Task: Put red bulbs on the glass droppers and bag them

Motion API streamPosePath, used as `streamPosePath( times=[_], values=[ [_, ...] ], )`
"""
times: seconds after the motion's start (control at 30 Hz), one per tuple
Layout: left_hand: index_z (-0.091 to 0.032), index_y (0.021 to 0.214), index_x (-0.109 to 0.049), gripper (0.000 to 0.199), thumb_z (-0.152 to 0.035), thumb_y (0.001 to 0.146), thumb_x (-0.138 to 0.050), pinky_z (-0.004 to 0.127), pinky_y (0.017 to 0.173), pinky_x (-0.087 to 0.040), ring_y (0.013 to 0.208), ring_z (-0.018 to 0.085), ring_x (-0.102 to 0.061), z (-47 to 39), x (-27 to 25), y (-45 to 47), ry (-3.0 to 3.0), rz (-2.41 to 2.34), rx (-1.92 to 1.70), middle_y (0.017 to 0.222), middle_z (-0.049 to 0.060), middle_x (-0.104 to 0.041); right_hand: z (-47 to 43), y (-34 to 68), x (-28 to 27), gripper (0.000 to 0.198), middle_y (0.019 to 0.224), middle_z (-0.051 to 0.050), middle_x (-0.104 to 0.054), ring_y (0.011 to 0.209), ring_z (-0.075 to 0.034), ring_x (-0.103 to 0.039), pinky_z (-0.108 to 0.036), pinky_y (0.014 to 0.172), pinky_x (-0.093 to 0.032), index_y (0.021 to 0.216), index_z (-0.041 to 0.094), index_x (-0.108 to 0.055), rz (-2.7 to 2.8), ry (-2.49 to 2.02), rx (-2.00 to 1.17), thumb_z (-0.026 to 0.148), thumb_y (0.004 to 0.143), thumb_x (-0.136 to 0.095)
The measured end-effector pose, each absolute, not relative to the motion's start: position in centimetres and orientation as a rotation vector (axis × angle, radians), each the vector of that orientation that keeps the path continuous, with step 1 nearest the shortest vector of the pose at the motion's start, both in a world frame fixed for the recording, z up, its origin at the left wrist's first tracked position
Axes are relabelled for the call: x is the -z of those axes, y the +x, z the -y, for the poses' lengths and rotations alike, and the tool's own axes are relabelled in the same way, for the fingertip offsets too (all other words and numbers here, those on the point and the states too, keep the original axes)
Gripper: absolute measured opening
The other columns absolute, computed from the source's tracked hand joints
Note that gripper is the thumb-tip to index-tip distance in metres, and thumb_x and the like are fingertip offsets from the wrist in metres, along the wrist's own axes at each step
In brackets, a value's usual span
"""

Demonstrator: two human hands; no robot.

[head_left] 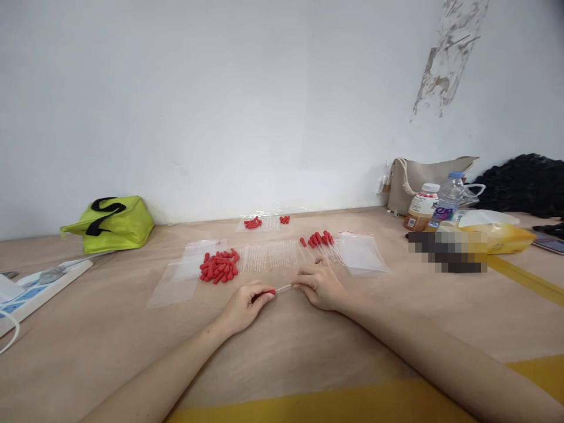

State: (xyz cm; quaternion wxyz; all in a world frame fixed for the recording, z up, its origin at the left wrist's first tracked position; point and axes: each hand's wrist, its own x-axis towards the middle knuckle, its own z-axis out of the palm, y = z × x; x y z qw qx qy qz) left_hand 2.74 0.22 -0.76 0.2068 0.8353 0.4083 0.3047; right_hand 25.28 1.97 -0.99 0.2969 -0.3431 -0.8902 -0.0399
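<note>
Between thumb and fingers, my left hand (247,304) pinches a red rubber bulb (270,292). A thin clear glass tube (284,288) runs from the bulb to my right hand (319,285), whose fingers are closed on its other end. Whether the tube sits inside the bulb is too small to tell. Beyond my left hand lies a pile of red rubber bulbs (219,267). A row of clear glass tubes (268,254) is laid out in the middle. Several droppers with red bulbs (321,239) lie just beyond my right hand.
Clear plastic bags (176,285) lie at the left, and a zip bag (363,254) at the right. Another bag with red bulbs (252,222) is near the wall. A power strip (44,291) and green bag (117,223) stand left; bottles (423,207) and a tissue pack (502,232) right.
</note>
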Motion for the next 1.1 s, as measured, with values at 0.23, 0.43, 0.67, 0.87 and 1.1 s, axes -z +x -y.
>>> streamPosePath(
  times=[0.23, 0.43, 0.67, 0.87, 1.1],
  values=[
    [-0.019, 0.087, -0.063, 0.02, -0.03, 0.084, -0.047, 0.024, 0.063, -0.041, 0.069, 0.014, -0.055, 0.2, 0.3, 3.0, 2.389, -1.186, -0.8, 0.078, 0.002, -0.061, -1.2, 24.9, 1.2, 0.022, 0.07, 0.0, -0.06, 0.063, -0.011, -0.048, -0.031, 0.072, -0.021, 0.076, 0.02, -0.06, 2.355, -0.958, 0.105, 0.023, 0.084, -0.04],
    [-0.017, 0.084, -0.061, 0.02, -0.027, 0.085, -0.044, 0.024, 0.064, -0.041, 0.07, 0.014, -0.053, 0.4, 0.4, 3.2, 2.502, -1.098, -0.776, 0.075, 0.002, -0.059, -0.7, 24.4, 0.9, 0.025, 0.069, 0.001, -0.062, 0.061, -0.01, -0.047, -0.03, 0.072, -0.021, 0.071, 0.018, -0.056, 2.424, -1.064, -0.019, 0.024, 0.086, -0.037],
    [-0.017, 0.085, -0.059, 0.019, -0.025, 0.087, -0.042, 0.024, 0.065, -0.041, 0.07, 0.014, -0.053, -0.4, 0.2, 2.9, 2.678, -0.976, -0.763, 0.077, 0.002, -0.058, -0.7, 24.0, 0.9, 0.033, 0.067, 0.0, -0.062, 0.058, -0.009, -0.046, -0.029, 0.071, -0.02, 0.068, 0.017, -0.056, 2.446, -1.107, -0.079, 0.025, 0.089, -0.031],
    [-0.022, 0.103, -0.056, 0.02, -0.022, 0.086, -0.044, 0.027, 0.074, -0.042, 0.083, 0.015, -0.054, -1.0, 0.7, 2.4, 2.663, -0.993, -0.957, 0.093, 0.004, -0.058, -0.1, 24.5, -0.2, 0.024, 0.075, -0.002, -0.061, 0.072, -0.013, -0.049, -0.032, 0.073, -0.019, 0.073, 0.02, -0.062, 2.474, -1.038, 0.194, 0.03, 0.082, -0.043],
    [-0.022, 0.112, -0.047, 0.031, -0.024, 0.082, -0.049, 0.028, 0.068, -0.045, 0.074, 0.014, -0.052, -0.9, 1.2, 2.1, 2.509, -1.264, -0.932, 0.095, 0.004, -0.053, -2.8, 27.3, -0.2, 0.028, 0.062, 0.001, -0.059, 0.059, -0.011, -0.049, -0.031, 0.072, -0.022, 0.062, 0.019, -0.06, 1.988, -1.54, 0.088, 0.03, 0.079, -0.041]
  ],
)
